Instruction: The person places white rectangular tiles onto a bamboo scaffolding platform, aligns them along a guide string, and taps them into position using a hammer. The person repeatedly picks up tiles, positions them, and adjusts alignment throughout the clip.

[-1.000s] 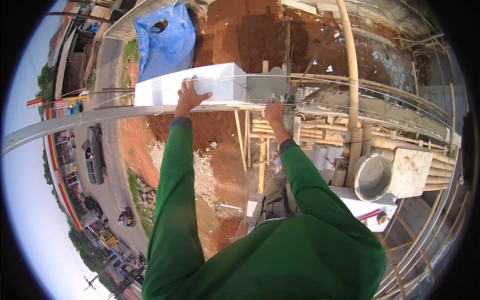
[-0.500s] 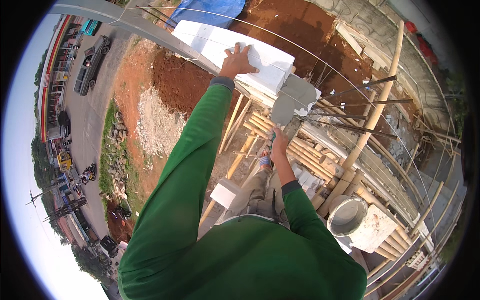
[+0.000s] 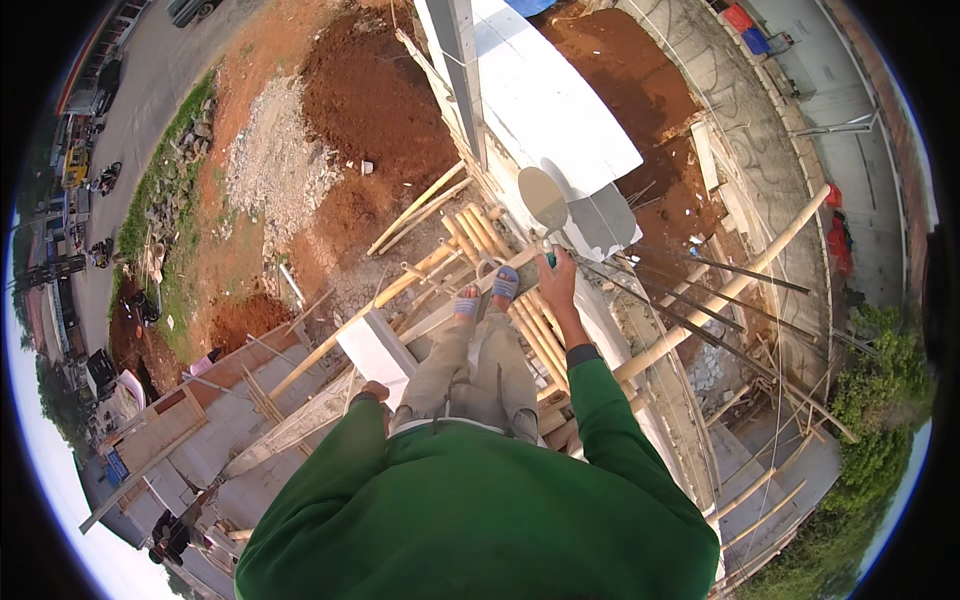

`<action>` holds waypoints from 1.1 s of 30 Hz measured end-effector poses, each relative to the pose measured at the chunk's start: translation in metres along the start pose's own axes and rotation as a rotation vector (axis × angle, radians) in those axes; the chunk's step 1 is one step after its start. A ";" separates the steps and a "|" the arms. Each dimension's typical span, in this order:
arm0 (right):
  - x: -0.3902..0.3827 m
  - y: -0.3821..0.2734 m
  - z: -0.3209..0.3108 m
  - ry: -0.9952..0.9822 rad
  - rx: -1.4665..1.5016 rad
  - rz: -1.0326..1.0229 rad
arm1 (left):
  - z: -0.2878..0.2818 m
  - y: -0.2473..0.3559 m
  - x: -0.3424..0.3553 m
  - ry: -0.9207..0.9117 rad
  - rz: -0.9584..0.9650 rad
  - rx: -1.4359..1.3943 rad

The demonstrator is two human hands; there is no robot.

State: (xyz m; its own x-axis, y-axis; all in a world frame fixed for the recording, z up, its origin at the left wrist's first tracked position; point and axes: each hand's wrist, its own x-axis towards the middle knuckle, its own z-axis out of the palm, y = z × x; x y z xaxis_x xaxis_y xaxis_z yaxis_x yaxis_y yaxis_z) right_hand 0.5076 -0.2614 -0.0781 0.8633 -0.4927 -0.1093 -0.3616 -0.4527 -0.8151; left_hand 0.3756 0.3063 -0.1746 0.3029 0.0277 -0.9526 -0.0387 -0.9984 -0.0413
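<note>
In my right hand (image 3: 557,275) is a trowel (image 3: 542,197), its green handle in my closed fingers. The broad, rounded blade points away from me, over the end of a row of white blocks (image 3: 570,100). Grey mortar (image 3: 605,222) lies spread on the wall just past the row's near end. My left hand (image 3: 375,390) is drawn back beside my left hip, its fingers curled in, with no object visible in it. It is close to the lower end of a single white block (image 3: 378,350) in front of me.
A grey metal post (image 3: 458,80) rises along the block row's left side. Bamboo poles (image 3: 480,230) lie under and around my sandalled feet (image 3: 506,285). Dark rods (image 3: 700,305) and a thick bamboo pole (image 3: 725,290) stick out on the right. Red soil (image 3: 370,110) lies below.
My left hand has left the top of the white block row and come back to my left side. The trowel stays in my right hand, and the whole view has shifted.
</note>
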 end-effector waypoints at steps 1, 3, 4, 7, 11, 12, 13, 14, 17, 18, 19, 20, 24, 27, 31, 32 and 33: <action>-0.005 -0.004 -0.001 0.052 -0.006 -0.056 | 0.031 -0.023 -0.012 -0.022 0.116 0.068; -0.024 -0.017 -0.012 0.027 0.082 0.028 | 0.060 -0.057 -0.041 -0.020 -0.152 -0.514; -0.035 -0.024 -0.019 0.052 0.076 0.007 | 0.069 -0.071 -0.068 0.037 -0.280 -0.786; -0.065 -0.044 -0.038 0.087 0.140 0.036 | 0.058 -0.058 -0.089 0.091 -0.129 -0.689; -0.107 -0.056 -0.046 -0.052 0.738 0.501 | 0.004 0.010 -0.082 -0.009 -0.217 -1.230; -0.114 -0.054 -0.044 -0.010 0.706 0.574 | -0.011 0.027 -0.084 0.000 -0.094 -1.238; -0.116 -0.050 -0.037 0.015 0.739 0.640 | -0.028 0.045 -0.083 -0.001 0.011 -1.258; -0.113 -0.046 -0.026 0.033 0.777 0.703 | -0.045 0.064 -0.081 0.028 0.057 -1.227; -0.073 -0.042 0.015 0.376 0.262 0.354 | -0.096 0.095 -0.079 0.093 0.159 -1.055; -0.055 -0.047 0.027 0.476 0.297 0.433 | -0.108 0.093 -0.085 0.104 0.199 -1.054; -0.032 -0.054 0.039 0.553 0.300 0.381 | -0.119 0.088 -0.091 0.117 0.222 -1.033; -0.009 -0.063 0.049 0.623 0.317 0.386 | -0.125 0.077 -0.099 0.133 0.239 -1.020; 0.066 -0.112 0.097 0.570 0.892 0.418 | -0.141 0.011 -0.124 0.120 0.275 -0.882; 0.098 -0.135 0.139 0.679 0.716 0.506 | -0.130 -0.038 -0.129 0.154 0.171 -0.645; 0.099 -0.159 0.177 0.798 0.240 0.492 | -0.107 -0.079 -0.137 0.240 -0.056 -0.389; 0.085 -0.165 0.183 0.840 0.199 0.466 | -0.106 -0.083 -0.138 0.241 -0.082 -0.351; 0.063 -0.170 0.186 0.832 0.261 0.456 | -0.107 -0.084 -0.138 0.195 -0.082 -0.298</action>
State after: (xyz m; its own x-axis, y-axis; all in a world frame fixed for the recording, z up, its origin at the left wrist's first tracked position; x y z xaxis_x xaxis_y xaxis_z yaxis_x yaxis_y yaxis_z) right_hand 0.6892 -0.0770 -0.0520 0.1012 -0.9907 -0.0906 -0.4231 0.0396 -0.9052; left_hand 0.4390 0.3807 -0.0074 0.4707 0.1268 -0.8731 0.2636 -0.9646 0.0021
